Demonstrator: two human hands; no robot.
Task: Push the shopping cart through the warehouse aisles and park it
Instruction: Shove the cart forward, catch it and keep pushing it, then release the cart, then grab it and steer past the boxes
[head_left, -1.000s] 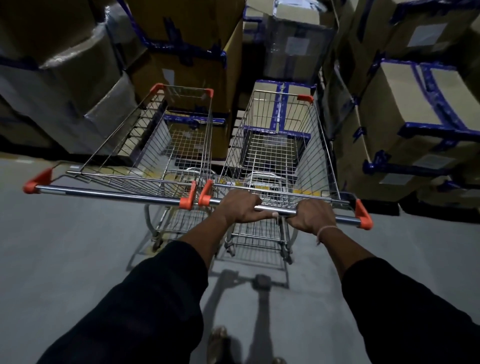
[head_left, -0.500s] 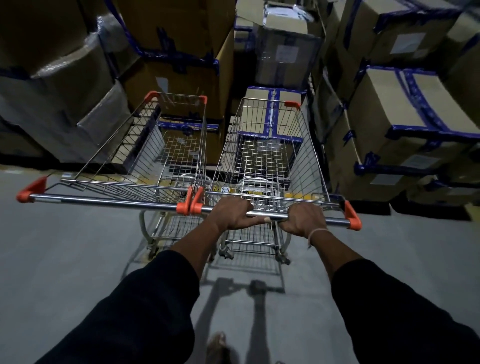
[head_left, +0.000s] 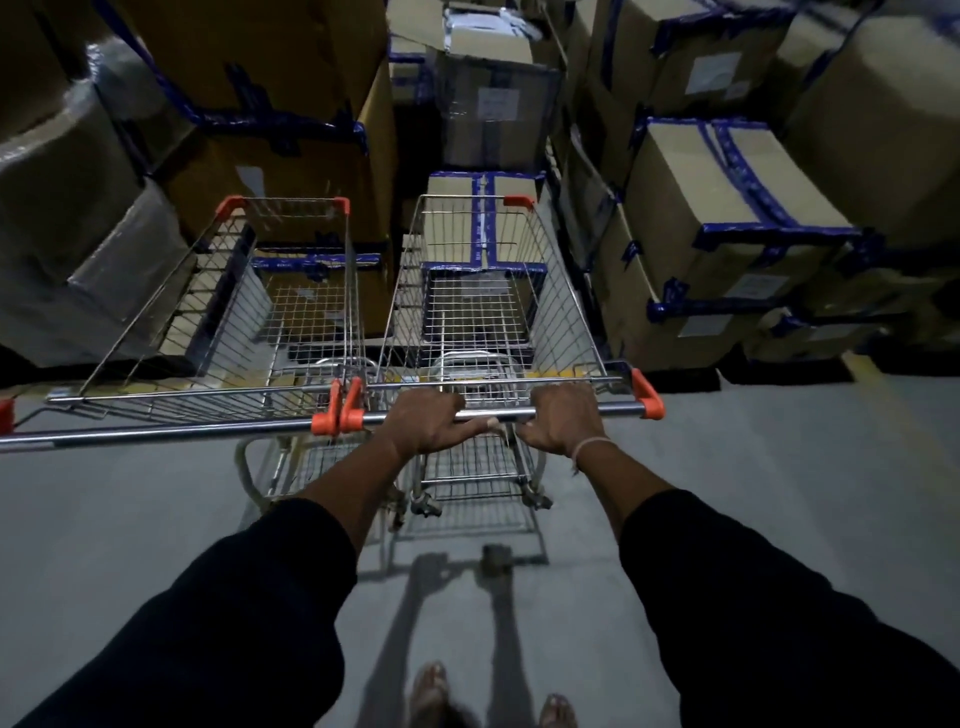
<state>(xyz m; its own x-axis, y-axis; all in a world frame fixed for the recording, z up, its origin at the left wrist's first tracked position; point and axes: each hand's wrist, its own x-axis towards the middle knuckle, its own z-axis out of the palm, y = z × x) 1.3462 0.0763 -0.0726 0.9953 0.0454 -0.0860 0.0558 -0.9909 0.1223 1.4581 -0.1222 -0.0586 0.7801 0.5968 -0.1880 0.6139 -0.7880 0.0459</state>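
A wire shopping cart (head_left: 483, 312) with orange corner caps stands in front of me, its basket empty. My left hand (head_left: 428, 418) grips the cart's steel handle bar (head_left: 613, 409) near its left end. My right hand (head_left: 561, 418), with a thin band on the wrist, grips the same bar further right. The cart's nose points at a taped carton standing against the stacked boxes.
A second empty cart (head_left: 270, 312) stands side by side on the left, its handle touching mine. Tall stacks of cardboard cartons with blue tape (head_left: 727, 218) wall in the front and right; wrapped boxes (head_left: 78, 208) rise on the left. Grey concrete floor (head_left: 779, 467) lies around me.
The cart has rolled forward, closer to the boxes and level with the parked cart on the left. Both hands kept their grip on the handle.
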